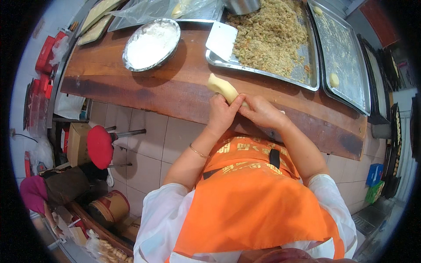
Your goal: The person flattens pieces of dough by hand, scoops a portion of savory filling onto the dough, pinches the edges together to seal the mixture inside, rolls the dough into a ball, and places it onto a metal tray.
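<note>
Over the front edge of the wooden table (pixel 184 101), both of my hands are closed on a pale yellow piece of dough (pixel 221 86). My left hand (pixel 221 114) grips it from below, while my right hand (pixel 263 111) pinches its lower right end. The dough sticks up toward the upper left. Just beyond it is a metal tray (pixel 263 73) heaped with crumbly mixture (pixel 272 37), with a white scraper (pixel 221 40) on its near left corner. A metal bowl of white powder (pixel 151 44) stands to the left.
A long tray (pixel 355 52) at the right holds small dough pieces (pixel 334 79). Plastic-covered trays (pixel 123 24) and a metal pot (pixel 241 4) sit at the back. A red stool (pixel 98 147) stands below the table's left side, near boxes (pixel 79 144) and a round container (pixel 109 206).
</note>
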`<state>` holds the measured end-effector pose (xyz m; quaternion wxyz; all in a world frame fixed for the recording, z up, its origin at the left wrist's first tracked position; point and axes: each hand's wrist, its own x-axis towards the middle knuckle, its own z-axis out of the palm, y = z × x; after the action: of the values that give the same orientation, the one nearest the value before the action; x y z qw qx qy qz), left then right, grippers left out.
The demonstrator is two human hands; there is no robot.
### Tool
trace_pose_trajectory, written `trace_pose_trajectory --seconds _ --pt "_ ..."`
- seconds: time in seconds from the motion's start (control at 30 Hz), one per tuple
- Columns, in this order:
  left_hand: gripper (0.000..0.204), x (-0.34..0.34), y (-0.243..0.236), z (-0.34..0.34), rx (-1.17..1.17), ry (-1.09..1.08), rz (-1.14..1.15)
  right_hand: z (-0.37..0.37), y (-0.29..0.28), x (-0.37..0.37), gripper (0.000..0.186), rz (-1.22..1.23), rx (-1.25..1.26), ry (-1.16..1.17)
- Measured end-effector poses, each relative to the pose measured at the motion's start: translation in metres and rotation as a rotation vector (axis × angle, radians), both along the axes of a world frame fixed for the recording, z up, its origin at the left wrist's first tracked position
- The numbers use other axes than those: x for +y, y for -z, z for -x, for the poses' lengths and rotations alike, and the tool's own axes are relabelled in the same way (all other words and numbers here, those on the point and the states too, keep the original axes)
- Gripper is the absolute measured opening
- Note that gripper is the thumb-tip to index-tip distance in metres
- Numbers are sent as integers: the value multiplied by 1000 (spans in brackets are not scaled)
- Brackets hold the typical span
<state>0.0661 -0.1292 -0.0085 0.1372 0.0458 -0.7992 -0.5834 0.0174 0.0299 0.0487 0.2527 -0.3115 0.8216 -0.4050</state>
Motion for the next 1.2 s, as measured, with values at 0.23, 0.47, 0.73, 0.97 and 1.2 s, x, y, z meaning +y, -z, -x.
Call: trace_pose_trajectory --seconds 0.23,0.47,0.73,0.97,1.2 --pt "35 3 11 22 -4 -160 178 -12 19 18 27 234 -237 132" --pt "52 -31 -21 11 -476 -29 -42 0 3 105 29 449 -286 390" --pt "21 83 -11 1 254 387 285 -21 22 174 22 348 -292 700" --pt "15 114 18 34 377 467 465 -41 29 183 17 228 -42 786" --pt "11 85 -23 43 125 234 6 -44 40 165 17 452 -286 867"
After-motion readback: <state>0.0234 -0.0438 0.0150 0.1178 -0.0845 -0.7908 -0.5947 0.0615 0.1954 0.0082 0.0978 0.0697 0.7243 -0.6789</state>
